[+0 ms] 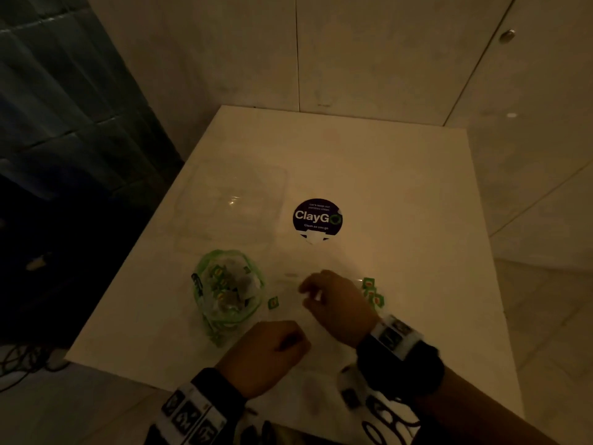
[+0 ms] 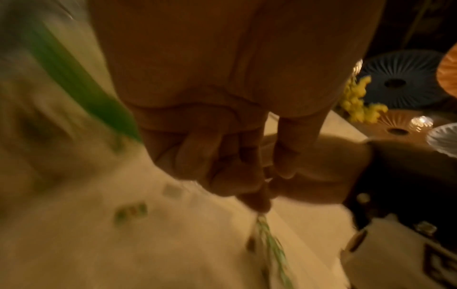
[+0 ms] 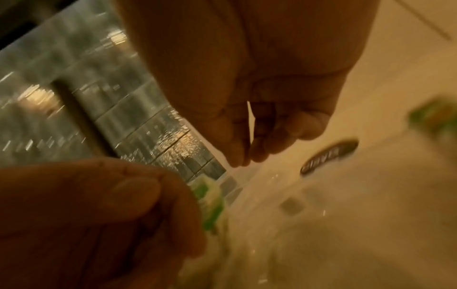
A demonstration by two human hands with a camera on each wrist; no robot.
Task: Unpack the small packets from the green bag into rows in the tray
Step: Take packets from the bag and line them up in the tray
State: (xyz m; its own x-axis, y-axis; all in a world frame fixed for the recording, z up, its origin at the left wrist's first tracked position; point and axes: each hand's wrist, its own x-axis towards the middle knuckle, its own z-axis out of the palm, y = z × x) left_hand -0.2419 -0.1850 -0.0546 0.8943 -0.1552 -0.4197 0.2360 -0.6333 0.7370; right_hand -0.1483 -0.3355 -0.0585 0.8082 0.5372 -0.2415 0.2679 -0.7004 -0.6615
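Note:
The clear bag with green edges [image 1: 224,293] lies open on the white table [image 1: 401,187], with several small green packets inside. One packet [image 1: 273,302] lies loose just right of it. A short row of packets [image 1: 372,292] sits beyond my right wrist. My left hand [image 1: 288,342] is curled into a fist near the table's front edge. In the left wrist view its fingers [image 2: 247,176] pinch a thin green-and-white packet [image 2: 269,250], blurred and edge-on. My right hand [image 1: 309,295] hovers between the bag and the row, fingertips [image 3: 237,160] drawn together. Nothing shows between them.
A clear plastic tray [image 1: 284,187] stands behind the bag at the back left. A round dark ClayGo sticker [image 1: 317,217] is on the table's middle. Walls close off the back and right. Dark floor with cables [image 1: 22,364] lies to the left.

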